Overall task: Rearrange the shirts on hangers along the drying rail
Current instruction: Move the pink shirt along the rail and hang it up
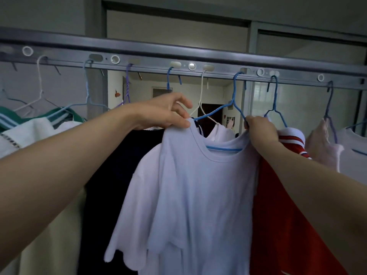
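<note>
A grey drying rail (151, 56) runs across the top, with slots that take several hanger hooks. In the middle a white T-shirt (198, 195) hangs on a blue hanger (235, 90) hooked into the rail. My left hand (166, 114) pinches the shirt's left shoulder at the collar. My right hand (260, 130) grips the right shoulder together with the hanger's arm. A dark navy shirt (111, 185) hangs just to the left, a red shirt (282, 225) with a striped collar just to the right.
Farther left hang a cream shirt (49, 225) and a green-and-white collared one (65, 116). At the right are a pale pink garment (321, 149) and another white shirt (353, 161). A white hanger (202, 90) carries a white garment behind the middle shirt. A doorway lies beyond.
</note>
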### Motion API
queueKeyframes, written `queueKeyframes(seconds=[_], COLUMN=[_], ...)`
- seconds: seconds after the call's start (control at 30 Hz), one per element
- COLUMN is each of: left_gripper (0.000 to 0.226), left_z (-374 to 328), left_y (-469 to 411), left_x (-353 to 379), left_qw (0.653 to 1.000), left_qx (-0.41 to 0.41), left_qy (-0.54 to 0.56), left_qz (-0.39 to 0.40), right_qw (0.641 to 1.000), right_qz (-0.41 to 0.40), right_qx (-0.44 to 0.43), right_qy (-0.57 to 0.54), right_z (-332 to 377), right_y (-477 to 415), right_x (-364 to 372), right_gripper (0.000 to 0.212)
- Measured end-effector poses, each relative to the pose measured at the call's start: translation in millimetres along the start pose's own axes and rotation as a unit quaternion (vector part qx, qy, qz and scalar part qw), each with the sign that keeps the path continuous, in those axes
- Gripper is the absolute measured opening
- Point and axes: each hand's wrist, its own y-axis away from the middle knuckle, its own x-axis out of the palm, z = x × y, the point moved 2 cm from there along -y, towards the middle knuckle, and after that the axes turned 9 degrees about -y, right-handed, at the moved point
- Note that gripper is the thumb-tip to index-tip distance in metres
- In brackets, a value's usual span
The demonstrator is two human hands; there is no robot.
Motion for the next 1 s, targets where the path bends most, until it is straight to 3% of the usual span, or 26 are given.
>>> queueKeyframes(seconds=[0.1,0.23,0.37,0.43,0.53,0.7,0.83,1.0], left_gripper=[0.033,0.042,0.031,0.021,0.025,0.025,0.020,0.016], left_z=[-8.1,-16.8,-35.3,-40.3,-55.8,-74.4,-77.3,-89.1], left_y=[-2.1,-10.3,-18.6,-18.2,-23.2,-34.5,-40.9,-49.6], left_x=[7.1,19.0,38.8,44.6,62.1,90.9,106.1,118.9], left_qw=[0.998,0.980,0.989,0.994,0.996,0.995,0.991,0.979], left_qx=[0.043,0.073,0.102,0.094,0.083,0.078,0.093,0.135], left_qy=[-0.040,-0.183,-0.106,-0.052,0.000,-0.048,-0.092,-0.108], left_qz=[0.009,-0.025,-0.017,-0.002,0.045,0.034,0.024,-0.105], right_qw=[0.999,0.994,0.998,0.998,0.990,0.994,0.996,0.985], right_qz=[-0.003,-0.023,-0.009,-0.015,-0.019,-0.050,-0.086,-0.107], right_qx=[0.003,-0.030,-0.036,-0.053,-0.068,-0.093,-0.022,0.066], right_qy=[0.039,0.101,0.055,-0.035,-0.125,-0.043,-0.009,-0.115], right_z=[2.6,10.3,18.8,27.5,28.6,17.8,2.0,-16.8], right_y=[4.2,14.0,28.0,36.4,59.7,88.3,99.7,111.8], right_x=[-0.6,-1.1,-15.2,-23.0,-49.6,-79.5,-88.7,-104.0], right_gripper=[0.031,0.038,0.047,0.045,0.045,0.042,0.033,0.036])
